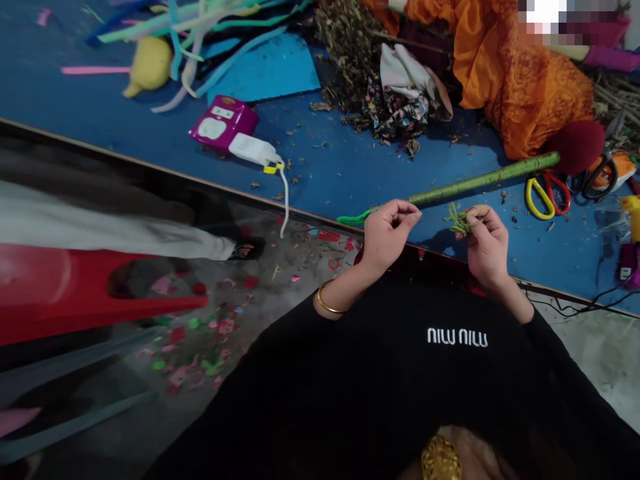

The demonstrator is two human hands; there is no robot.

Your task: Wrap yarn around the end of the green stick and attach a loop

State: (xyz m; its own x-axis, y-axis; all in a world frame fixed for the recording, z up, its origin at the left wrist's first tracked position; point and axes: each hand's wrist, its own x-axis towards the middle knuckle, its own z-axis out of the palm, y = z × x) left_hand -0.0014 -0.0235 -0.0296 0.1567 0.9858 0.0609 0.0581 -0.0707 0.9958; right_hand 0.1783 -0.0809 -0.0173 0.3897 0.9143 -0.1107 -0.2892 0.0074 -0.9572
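My left hand is closed in a pinch at the table's near edge, on something too thin to make out, close to the looped bright green end of a long green stick. The stick lies on the blue table and runs up to the right. My right hand is closed on a small tangle of green thread. A gold bangle sits on my left wrist.
Yellow and red scissors and black scissors lie right of the stick. Orange cloth, dried plant heap, patterned fabric, a magenta device with white plug, coloured strips. Red stool on littered floor.
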